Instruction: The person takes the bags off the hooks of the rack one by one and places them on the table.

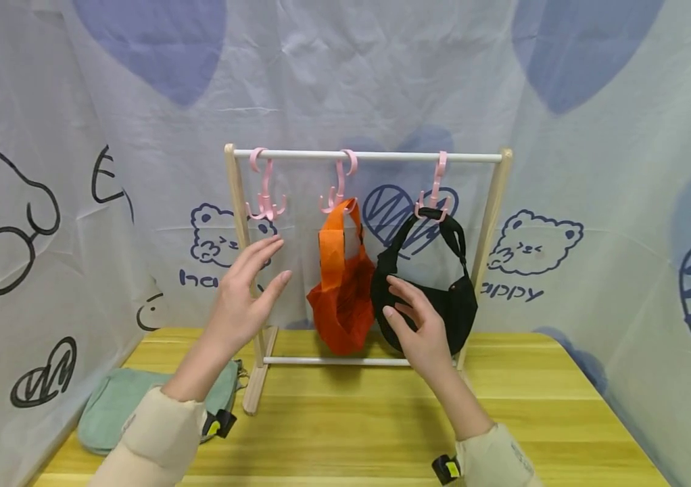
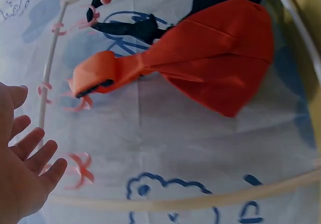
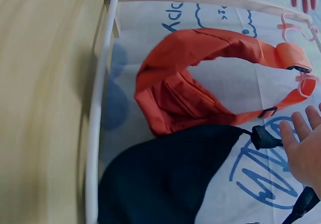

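Note:
An orange bag [image 1: 342, 297] hangs by its strap from the middle pink hook [image 1: 340, 186] on a small rack. Beside it a black bag [image 1: 461, 308] hangs from the right pink hook [image 1: 436, 189]. My left hand [image 1: 247, 297] is raised with fingers extended, just below and in front of the left pink hook [image 1: 266, 196], which carries no bag. My right hand [image 1: 421, 328], fingers loosely bent and holding nothing, overlaps the black bag in the head view. In the right wrist view the right hand [image 3: 303, 148] shows near the black strap.
The rack has wooden side posts [image 1: 488, 223], a white top bar [image 1: 382, 156] and a lower bar [image 1: 345, 362]. A pale green bag [image 1: 120, 399] lies on the yellow wooden table [image 1: 333, 433] at the left, partly behind my left sleeve. Printed cloth [image 1: 345, 67] hangs behind and at both sides.

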Available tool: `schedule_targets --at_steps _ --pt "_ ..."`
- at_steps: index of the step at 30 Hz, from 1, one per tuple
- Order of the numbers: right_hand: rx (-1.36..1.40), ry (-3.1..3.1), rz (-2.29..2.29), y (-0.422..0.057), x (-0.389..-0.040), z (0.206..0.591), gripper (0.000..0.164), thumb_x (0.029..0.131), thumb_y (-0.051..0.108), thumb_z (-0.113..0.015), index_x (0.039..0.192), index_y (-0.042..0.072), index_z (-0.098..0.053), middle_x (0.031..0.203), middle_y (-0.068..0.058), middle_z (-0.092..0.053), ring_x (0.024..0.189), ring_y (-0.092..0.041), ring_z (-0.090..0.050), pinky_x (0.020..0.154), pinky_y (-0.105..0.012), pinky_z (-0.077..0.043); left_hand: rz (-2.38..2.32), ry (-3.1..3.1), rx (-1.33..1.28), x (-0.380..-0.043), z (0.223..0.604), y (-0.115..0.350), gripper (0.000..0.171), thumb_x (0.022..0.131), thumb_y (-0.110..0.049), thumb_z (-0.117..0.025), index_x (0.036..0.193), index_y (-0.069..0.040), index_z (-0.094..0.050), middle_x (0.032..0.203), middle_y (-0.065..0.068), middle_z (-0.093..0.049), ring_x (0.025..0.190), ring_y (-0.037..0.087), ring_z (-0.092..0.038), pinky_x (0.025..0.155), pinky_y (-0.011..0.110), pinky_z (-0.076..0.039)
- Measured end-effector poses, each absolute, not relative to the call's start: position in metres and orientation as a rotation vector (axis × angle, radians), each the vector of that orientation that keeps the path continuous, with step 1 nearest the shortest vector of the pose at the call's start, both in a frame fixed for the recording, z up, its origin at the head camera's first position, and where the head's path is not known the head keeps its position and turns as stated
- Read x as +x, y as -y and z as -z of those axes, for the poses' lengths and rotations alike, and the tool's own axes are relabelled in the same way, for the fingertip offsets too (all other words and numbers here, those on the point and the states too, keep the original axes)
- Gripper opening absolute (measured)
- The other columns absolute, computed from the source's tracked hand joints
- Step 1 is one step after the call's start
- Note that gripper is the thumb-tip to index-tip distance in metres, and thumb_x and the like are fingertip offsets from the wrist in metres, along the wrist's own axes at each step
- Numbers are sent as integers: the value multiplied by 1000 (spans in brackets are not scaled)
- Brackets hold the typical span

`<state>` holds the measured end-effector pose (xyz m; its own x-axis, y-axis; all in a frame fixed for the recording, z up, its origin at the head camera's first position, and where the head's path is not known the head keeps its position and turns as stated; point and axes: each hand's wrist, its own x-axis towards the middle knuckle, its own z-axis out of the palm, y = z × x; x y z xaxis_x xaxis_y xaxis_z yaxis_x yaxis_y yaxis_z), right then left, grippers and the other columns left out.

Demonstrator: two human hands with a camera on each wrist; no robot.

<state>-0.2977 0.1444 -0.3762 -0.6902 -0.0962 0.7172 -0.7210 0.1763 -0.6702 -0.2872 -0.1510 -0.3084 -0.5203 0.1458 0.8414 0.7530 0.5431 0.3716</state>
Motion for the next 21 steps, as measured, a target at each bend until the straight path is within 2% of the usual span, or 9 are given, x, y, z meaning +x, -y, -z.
schedule_targets --at_steps 2,11,21 --pt "781 1935 -1531 -146 -302 371 47 101 3 -67 147 8 -59 148 -9 -58 134 -26 -56 108 -50 -49 960 1978 -751 -290 299 145 51 98 -9 -73 147 -7 -58 153 9 -54 140 29 -51 114 50 -44" --pt "793 1930 -1511 -149 -323 349 44 102 7 -67 145 6 -59 146 -9 -60 133 -26 -57 110 -54 -47 923 1971 -812 -305 264 125 50 99 -14 -72 146 -6 -58 151 12 -55 143 31 -48 121 49 -36" --pt "817 1971 -1487 -144 -341 318 44 103 9 -66 146 5 -58 147 -12 -58 134 -29 -55 112 -55 -46 848 1990 -832 -323 227 111 50 101 -17 -71 146 -3 -58 150 15 -55 141 29 -50 120 44 -38"
